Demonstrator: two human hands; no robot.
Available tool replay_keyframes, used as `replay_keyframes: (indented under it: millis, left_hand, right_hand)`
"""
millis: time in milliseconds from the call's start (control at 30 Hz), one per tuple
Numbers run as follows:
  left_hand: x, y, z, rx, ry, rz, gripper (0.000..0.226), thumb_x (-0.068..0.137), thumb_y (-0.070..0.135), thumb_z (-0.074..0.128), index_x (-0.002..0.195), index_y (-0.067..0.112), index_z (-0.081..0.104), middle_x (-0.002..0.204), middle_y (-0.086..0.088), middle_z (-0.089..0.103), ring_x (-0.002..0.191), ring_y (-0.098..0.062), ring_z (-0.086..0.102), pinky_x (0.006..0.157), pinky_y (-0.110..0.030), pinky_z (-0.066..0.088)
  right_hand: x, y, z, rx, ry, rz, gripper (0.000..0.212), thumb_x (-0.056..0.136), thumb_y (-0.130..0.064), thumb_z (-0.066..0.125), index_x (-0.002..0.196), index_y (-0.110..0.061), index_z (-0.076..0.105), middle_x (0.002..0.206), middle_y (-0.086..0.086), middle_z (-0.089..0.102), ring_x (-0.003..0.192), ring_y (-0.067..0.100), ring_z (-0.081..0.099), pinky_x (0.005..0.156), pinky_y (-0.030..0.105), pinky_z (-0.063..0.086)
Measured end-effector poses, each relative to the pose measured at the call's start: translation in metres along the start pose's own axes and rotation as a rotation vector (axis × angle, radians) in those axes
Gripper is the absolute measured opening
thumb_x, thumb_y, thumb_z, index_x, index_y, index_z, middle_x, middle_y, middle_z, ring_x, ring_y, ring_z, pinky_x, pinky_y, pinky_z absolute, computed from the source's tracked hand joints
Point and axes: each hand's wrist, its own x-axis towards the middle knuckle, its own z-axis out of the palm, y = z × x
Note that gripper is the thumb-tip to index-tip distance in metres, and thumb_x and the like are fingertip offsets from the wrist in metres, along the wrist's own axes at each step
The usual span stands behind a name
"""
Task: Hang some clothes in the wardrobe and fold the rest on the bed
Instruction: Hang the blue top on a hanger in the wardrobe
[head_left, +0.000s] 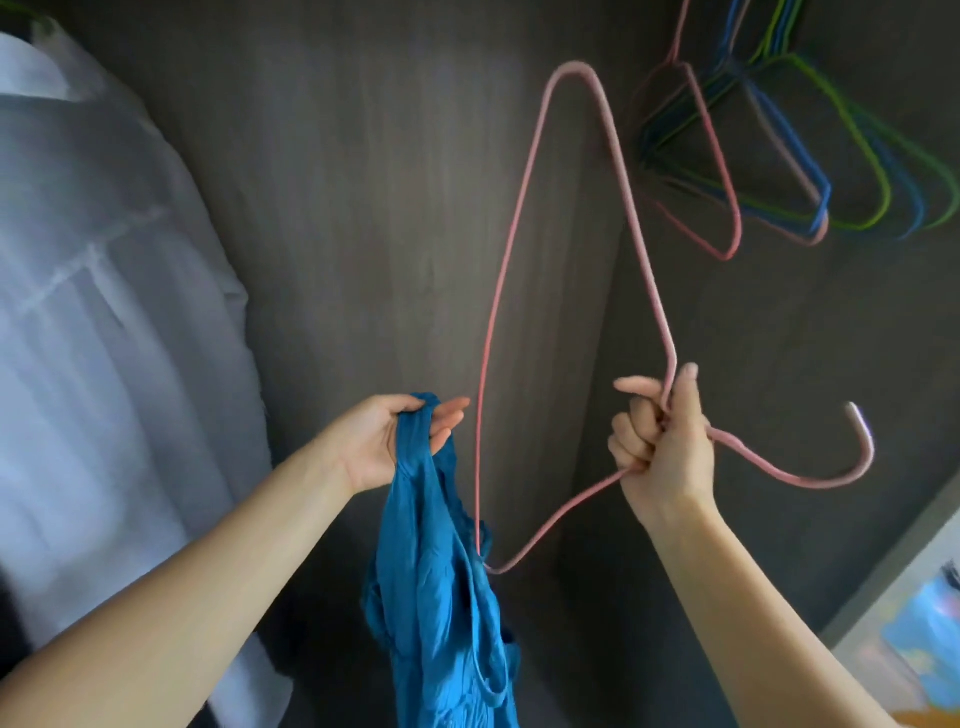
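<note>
Dim, soft, blurred, edge-warped

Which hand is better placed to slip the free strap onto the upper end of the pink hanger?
Probably left. The left hand already pinches the blue garment strap beside the pink hanger. The right hand is occupied gripping the hanger's neck.

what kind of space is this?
Most likely the inside of a wardrobe: dark wood-grain panels, a row of empty coloured hangers at the upper right, and a white garment hanging on the left.
</note>
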Motion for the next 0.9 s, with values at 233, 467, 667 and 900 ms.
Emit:
replay_keyframes:
  millis: [233, 467, 667, 900]
  left_hand:
    - [-0.015, 0.008, -0.014, -0.005, -0.020, -0.016, 0.030, 0.100, 0.010, 0.036, 0.111, -0.007, 0.058, 0.094, -0.014, 0.074, 0.067, -0.018, 0.073, 0.050, -0.025, 0.056]
    - [-0.028, 0.029, -0.022, 0.023, 0.008, 0.116, 0.024, 0.100, 0.007, 0.036, 0.107, -0.005, 0.055, 0.091, -0.013, 0.074, 0.066, -0.016, 0.072, 0.049, -0.024, 0.056]
    - [-0.024, 0.026, -0.082, -0.006, 0.212, 0.115, 0.030, 0.101, 0.009, 0.034, 0.093, -0.002, 0.061, 0.072, -0.010, 0.073, 0.058, -0.014, 0.071, 0.046, -0.024, 0.055]
    - [-0.002, -0.002, -0.115, -0.139, 0.382, 0.157, 0.027, 0.103, 0.010, 0.034, 0.094, -0.001, 0.058, 0.064, -0.005, 0.072, 0.052, -0.010, 0.068, 0.044, -0.019, 0.053]
  right_hand:
    - [-0.011, 0.022, 0.023, 0.101, -0.033, -0.011, 0.055, 0.091, -0.055, 0.043, 0.062, -0.016, 0.070, 0.042, -0.011, 0.024, 0.036, 0.005, 0.019, 0.035, 0.016, 0.020]
    - [-0.032, 0.071, 0.004, -0.522, -0.215, 0.141, 0.057, 0.086, -0.059, 0.042, 0.073, -0.015, 0.075, 0.043, -0.007, 0.024, 0.038, 0.010, 0.019, 0.038, 0.020, 0.016]
    - [-0.045, 0.048, -0.027, -0.788, -0.395, 0.463, 0.053, 0.086, -0.054, 0.045, 0.089, -0.012, 0.076, 0.049, -0.001, 0.025, 0.043, 0.014, 0.020, 0.037, 0.022, 0.019]
    - [-0.065, 0.035, -0.033, -0.953, -0.447, 0.528, 0.048, 0.099, -0.041, 0.038, 0.089, -0.012, 0.075, 0.048, -0.001, 0.024, 0.041, 0.011, 0.019, 0.040, 0.024, 0.018]
